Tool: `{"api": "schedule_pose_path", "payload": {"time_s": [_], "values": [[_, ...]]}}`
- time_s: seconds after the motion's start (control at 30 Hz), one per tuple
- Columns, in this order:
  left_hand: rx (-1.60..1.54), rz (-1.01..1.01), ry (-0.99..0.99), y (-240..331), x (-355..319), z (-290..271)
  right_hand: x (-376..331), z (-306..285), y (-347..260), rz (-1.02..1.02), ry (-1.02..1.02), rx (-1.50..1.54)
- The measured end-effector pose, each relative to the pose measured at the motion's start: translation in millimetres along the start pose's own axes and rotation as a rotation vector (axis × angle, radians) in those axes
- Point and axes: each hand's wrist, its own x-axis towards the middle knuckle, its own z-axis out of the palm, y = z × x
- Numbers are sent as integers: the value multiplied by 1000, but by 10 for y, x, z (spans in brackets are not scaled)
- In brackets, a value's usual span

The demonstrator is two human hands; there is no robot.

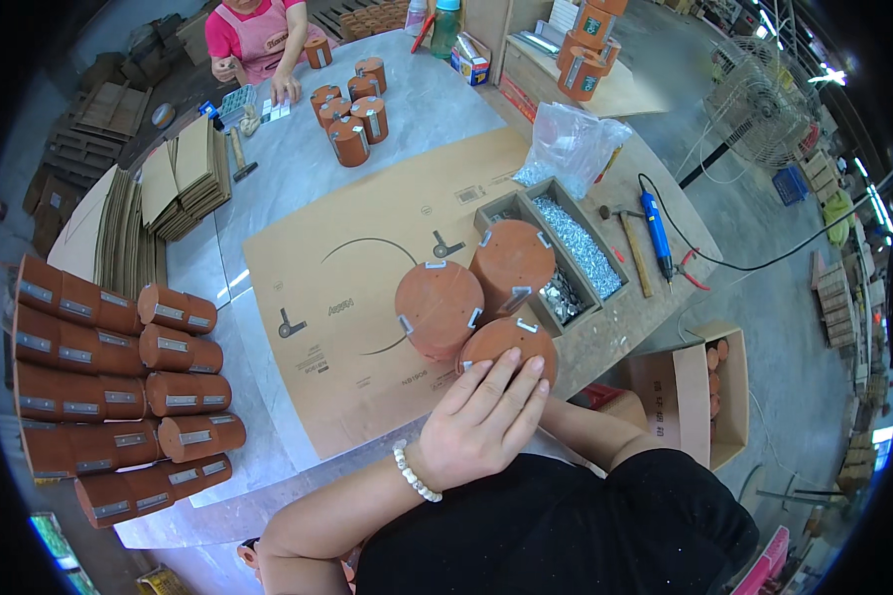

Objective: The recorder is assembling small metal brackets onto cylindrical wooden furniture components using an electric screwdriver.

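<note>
Pot (504, 338) sits directly under my left grip (484, 412), fingers laid flat across its round end, unclenched; its long axis seems upright. My right grip is hidden; its state I can't tell.

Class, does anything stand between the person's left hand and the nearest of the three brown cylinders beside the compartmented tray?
Nothing visible does: the left hand lies over the top of the nearest cylinder. The left cylinder and far cylinder stand beyond it, not between. The right hand is hidden, so its way cannot be judged.
</note>
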Motion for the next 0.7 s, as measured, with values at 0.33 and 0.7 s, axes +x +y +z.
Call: {"api": "schedule_pose_path", "payload": {"time_s": [0.33, 0.7], "values": [[-34, -73, 35, -18, -69, 356, 247, -382, 10, 204, 48, 403], [287, -566, 334, 392, -304, 1096, 494, -1068, 420, 113, -413, -712]]}}
